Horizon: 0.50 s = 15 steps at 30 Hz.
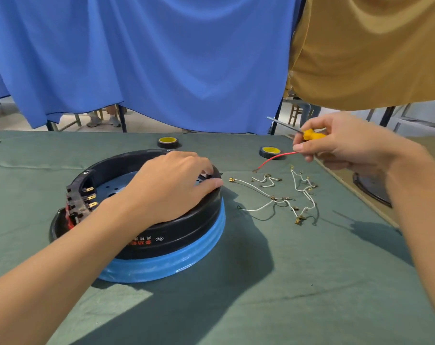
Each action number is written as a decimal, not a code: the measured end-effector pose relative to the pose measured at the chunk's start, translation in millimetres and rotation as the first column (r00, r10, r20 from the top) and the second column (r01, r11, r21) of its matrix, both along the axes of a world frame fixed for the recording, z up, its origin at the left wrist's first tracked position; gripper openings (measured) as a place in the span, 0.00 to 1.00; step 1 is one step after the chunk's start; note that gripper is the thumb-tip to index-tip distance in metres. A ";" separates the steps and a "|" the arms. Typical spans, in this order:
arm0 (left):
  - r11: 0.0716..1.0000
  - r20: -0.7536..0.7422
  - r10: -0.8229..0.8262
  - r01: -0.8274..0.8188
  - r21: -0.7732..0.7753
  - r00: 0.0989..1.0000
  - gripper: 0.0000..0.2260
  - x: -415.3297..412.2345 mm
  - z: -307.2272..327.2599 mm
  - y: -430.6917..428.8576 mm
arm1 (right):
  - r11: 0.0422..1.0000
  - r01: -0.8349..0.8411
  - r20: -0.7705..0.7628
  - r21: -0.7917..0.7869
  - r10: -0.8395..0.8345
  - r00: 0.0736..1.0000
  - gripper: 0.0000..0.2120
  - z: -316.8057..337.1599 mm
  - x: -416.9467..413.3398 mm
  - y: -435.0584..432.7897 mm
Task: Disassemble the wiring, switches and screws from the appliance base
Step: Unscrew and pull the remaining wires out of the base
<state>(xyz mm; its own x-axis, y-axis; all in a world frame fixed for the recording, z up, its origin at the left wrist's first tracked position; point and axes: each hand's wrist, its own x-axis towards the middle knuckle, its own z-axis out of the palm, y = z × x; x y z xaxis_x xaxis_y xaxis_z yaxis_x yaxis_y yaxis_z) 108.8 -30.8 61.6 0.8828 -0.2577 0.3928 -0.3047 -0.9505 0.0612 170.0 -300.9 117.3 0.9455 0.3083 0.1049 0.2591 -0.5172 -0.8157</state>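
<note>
Head view: a round appliance base [161, 235], with a black plastic upper ring and a blue ribbed lower band, sits open side up on the green cloth-covered counter [286, 282], left of centre. The left hand [171, 185] lies across the top of the base, its fingers curled over the far right rim and holding it. A black switch block [78, 204] with brass terminals is seated in the left wall of the base. The right hand [341, 143] is raised above the counter at the right; its fingers hold a yellow-handled screwdriver [311, 134], shaft pointing up and left, and pinch one end of a thin red wire [273, 159], whose free end droops toward the cloth. Loose white wires [281, 200] with brass terminals lie on the counter just right of the base. One roll of black tape [168, 142] with a yellow core lies beyond the base, a second roll [271, 151] behind the red wire; a blue curtain [161, 58] hangs at the back
</note>
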 end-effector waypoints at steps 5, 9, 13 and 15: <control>0.998 -0.092 -0.014 0.008 -0.062 0.996 0.19 -0.7 0.2 -3.2 | 0.977 -0.022 -0.040 -0.212 0.014 0.999 0.02 -2.4 -10.2 -26.2; 0.995 -0.118 -0.023 0.012 -0.094 0.993 0.18 -1.2 0.0 -3.7 | 0.971 -0.092 -0.088 -0.218 0.075 0.993 0.04 -6.9 -21.9 -30.8; 0.993 -0.141 -0.033 0.016 -0.118 0.989 0.16 0.3 -1.2 -2.8 | 0.954 -0.114 -0.043 -0.277 0.107 0.993 0.03 -23.5 -33.6 -21.6; 0.991 -0.134 -0.038 0.021 -0.132 0.990 0.16 1.9 -2.5 -1.7 | 0.936 -0.090 0.062 -0.340 0.118 0.991 0.04 -32.7 -38.1 -16.3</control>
